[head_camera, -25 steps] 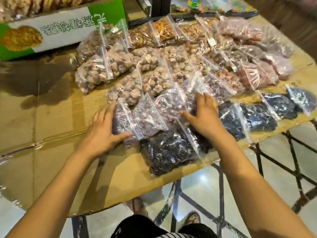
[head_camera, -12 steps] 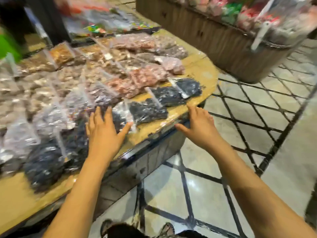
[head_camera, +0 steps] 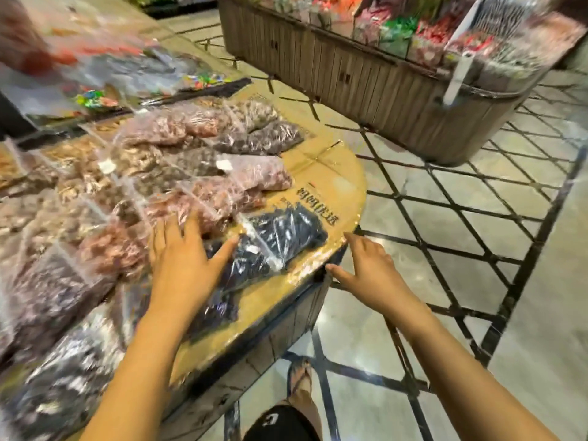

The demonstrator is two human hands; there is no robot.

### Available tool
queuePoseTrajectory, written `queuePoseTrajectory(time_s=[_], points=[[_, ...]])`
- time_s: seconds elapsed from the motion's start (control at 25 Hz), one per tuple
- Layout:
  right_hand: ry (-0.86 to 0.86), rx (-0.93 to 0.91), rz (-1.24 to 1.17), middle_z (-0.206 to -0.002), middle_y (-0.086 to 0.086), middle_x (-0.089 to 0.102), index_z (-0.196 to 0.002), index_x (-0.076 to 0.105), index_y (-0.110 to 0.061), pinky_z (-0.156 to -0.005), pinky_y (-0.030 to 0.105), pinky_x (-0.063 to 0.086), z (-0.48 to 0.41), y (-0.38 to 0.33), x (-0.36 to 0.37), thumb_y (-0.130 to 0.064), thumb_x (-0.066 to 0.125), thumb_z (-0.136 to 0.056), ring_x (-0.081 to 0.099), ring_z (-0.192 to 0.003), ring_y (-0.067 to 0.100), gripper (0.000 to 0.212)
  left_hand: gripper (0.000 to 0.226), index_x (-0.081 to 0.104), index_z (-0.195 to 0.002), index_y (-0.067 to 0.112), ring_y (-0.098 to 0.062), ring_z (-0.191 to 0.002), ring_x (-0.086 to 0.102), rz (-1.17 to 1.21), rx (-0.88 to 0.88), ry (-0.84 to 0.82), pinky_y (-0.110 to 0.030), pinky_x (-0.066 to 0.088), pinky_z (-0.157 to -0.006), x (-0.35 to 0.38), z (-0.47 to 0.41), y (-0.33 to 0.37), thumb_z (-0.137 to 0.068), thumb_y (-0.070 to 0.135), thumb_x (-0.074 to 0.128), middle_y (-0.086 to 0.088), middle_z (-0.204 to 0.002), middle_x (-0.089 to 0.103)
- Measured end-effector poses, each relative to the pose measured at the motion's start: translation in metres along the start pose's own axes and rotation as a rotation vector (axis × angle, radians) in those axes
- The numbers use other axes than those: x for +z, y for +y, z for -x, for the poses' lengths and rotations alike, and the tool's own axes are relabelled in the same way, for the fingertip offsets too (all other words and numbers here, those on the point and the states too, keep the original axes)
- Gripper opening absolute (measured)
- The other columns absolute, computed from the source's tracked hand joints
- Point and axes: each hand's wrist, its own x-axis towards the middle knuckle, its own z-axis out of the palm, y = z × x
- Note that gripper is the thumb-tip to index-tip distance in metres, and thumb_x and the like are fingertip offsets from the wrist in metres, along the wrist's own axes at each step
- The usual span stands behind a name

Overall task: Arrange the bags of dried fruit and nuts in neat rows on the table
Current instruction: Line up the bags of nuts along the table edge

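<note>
Several clear bags of dried fruit and nuts lie in rows on the cardboard-covered table. A bag of dark fruit sits at the row's right end near the table's rim. A second dark bag lies partly under my left hand, which rests flat on it with fingers spread. Pinkish bags and brown nut bags fill the rows behind. My right hand hovers off the table's right edge, fingers apart, holding nothing.
A wooden display bin full of wrapped sweets stands at the back right. Tiled floor with dark diagonal lines lies to the right. My sandalled foot shows below the table edge. More packaged goods sit at the back left.
The view has swung right along the table. My hands left the pale and dark bags in the middle; the left now rests on a dark bag at the right end, the right is off the edge.
</note>
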Motion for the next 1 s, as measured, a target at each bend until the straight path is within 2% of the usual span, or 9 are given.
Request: queuePoseTrajectory(time_s=[0.16,0.32,0.52,0.68,0.8,0.92,1.0], points=[[-0.032,-0.019,-0.019,-0.144,0.014,0.042,-0.145,0.029,-0.016,-0.106,0.043,0.032,-0.101,0.026,-0.034,-0.051,0.056,-0.088,0.035,-0.133,0.033,0.072,0.085,0.024,-0.148,0.008,-0.037,-0.147,0.004,0.034,-0.063,-0.002,-0.051,0.008,-0.119,0.033,-0.087,0.050,-0.088,0.063,0.045,-0.024,-0.157,0.013],[-0.014,-0.036,-0.055,-0.145,0.012,0.042,-0.144,0.031,-0.016,-0.106,0.042,0.031,-0.187,0.051,-0.072,-0.050,0.055,-0.089,0.035,-0.133,0.032,0.068,0.084,0.020,-0.150,0.014,-0.037,-0.147,-0.001,0.012,-0.119,-0.055,-0.053,0.006,-0.117,0.059,-0.157,0.089,-0.087,0.064,0.043,-0.021,-0.159,0.008],[-0.134,-0.069,-0.069,-0.146,0.010,0.042,-0.144,0.030,-0.021,-0.107,0.046,0.035,-0.280,0.108,-0.088,-0.052,0.052,-0.089,0.036,-0.133,0.031,0.067,0.086,0.019,-0.151,0.016,-0.042,-0.146,0.002,-0.080,-0.263,-0.043,-0.054,0.007,-0.117,0.090,-0.214,0.124,-0.085,0.069,0.038,-0.026,-0.157,0.010],[-0.231,-0.220,-0.040,-0.152,0.009,0.032,-0.147,0.025,-0.021,-0.111,0.040,0.027,-0.361,0.149,-0.118,-0.051,0.053,-0.090,0.026,-0.140,0.030,0.071,0.089,0.019,-0.150,0.018,-0.040,-0.146,0.004,-0.055,-0.453,0.057,-0.053,0.007,-0.116,0.128,-0.229,0.168,-0.083,0.074,0.037,-0.025,-0.158,0.010],[-0.314,-0.355,-0.022,-0.152,0.009,0.033,-0.147,0.026,-0.020,-0.111,0.038,0.027,-0.409,0.163,-0.140,-0.050,0.054,-0.090,0.027,-0.140,0.028,0.070,0.088,0.025,-0.148,0.019,-0.040,-0.145,0.010,0.002,-0.632,0.121,-0.056,0.014,-0.115,0.146,-0.227,0.199,-0.081,0.074,0.041,-0.027,-0.155,0.018],[-0.383,-0.512,0.008,-0.150,0.010,0.036,-0.146,0.026,-0.019,-0.110,0.039,0.029,-0.463,0.149,-0.146,-0.050,0.054,-0.090,0.029,-0.138,0.030,0.070,0.095,0.023,-0.147,0.019,-0.042,-0.145,0.011,-0.086,-0.748,0.155,-0.057,0.013,-0.116,0.148,-0.227,0.222,-0.074,0.079,0.033,-0.027,-0.155,0.017],[-0.425,-0.610,0.002,-0.148,0.011,0.038,-0.146,0.027,-0.019,-0.108,0.041,0.033,-0.488,0.125,-0.137,-0.051,0.055,-0.089,0.034,-0.135,0.031,0.071,0.095,0.023,-0.147,0.018,-0.043,-0.144,0.011,-0.138,-0.835,0.217,-0.057,0.013,-0.115,0.143,-0.230,0.228,-0.075,0.078,0.036,-0.027,-0.156,0.015]])
